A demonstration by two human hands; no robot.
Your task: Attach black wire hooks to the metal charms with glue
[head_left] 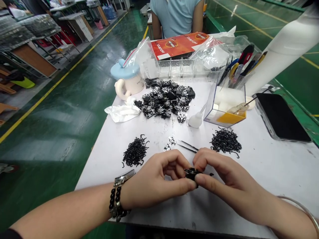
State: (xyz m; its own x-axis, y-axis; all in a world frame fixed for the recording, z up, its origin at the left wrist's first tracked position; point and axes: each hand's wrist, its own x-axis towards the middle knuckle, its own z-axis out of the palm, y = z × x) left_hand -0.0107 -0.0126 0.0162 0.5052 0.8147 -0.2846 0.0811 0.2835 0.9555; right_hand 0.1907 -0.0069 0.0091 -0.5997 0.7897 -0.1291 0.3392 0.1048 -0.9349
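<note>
My left hand (159, 179) and my right hand (221, 179) meet near the front edge of the white table (274, 166). Both pinch one small black part (191, 173) between thumbs and fingertips. Black tweezers (188, 146) lie on the table just beyond my fingers, beside a few small silver-black pieces (170, 142). One heap of thin black hooks (136, 152) lies to the left, another heap (225, 141) to the right. A large pile of black and silver parts (166, 98) sits farther back.
A clear box (225, 106) with tools and a yellow item stands back right, beside a black tablet (281, 116). A cream mug with a blue lid (128, 79), a white cloth (123, 111), plastic bags and a red carton (179, 44) lie behind. Another person (175, 16) stands at the far end.
</note>
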